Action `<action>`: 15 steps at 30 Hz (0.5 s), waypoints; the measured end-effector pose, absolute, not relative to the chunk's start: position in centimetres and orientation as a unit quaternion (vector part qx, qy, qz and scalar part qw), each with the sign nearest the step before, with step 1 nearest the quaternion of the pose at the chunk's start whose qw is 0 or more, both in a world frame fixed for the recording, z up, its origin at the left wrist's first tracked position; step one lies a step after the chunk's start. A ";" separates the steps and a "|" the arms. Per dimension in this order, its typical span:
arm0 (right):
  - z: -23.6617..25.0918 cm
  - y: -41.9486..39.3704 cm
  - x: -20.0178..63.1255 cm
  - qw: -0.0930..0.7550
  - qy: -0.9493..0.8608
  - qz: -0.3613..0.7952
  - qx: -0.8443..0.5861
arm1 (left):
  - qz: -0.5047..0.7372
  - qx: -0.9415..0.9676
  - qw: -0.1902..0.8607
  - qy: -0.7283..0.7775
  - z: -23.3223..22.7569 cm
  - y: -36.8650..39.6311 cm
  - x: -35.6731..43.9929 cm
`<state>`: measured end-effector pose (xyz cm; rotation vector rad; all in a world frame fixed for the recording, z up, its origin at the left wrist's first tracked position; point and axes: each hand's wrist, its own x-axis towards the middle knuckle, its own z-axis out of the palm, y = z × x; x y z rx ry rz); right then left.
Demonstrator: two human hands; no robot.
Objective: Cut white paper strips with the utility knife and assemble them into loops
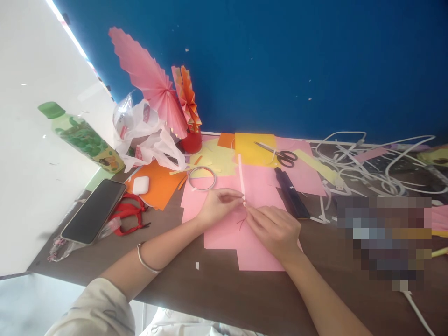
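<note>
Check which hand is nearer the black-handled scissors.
Right. The right hand lies below the scissors, on the pink paper; the left hand sits further off, down-left of them.

I hold 1 narrow strip of white-pink paper (241,179) pinched at its lower end between the fingertips of both my hands, my left hand (217,205) on one side and my right hand (275,228) on the other. The strip stands nearly upright from the pinch, leaning slightly away from me, long, thin and straight. It rises above the pink paper sheets (259,252) lying flat on the table (224,294) under my hands.
</note>
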<state>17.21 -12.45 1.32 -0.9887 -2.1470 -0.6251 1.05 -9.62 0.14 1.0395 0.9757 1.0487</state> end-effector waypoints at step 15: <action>1.7 -13.0 16.5 0.424 -0.713 0.190 -0.525 | 0.479 0.439 0.652 0.391 0.2 -9.7 1.1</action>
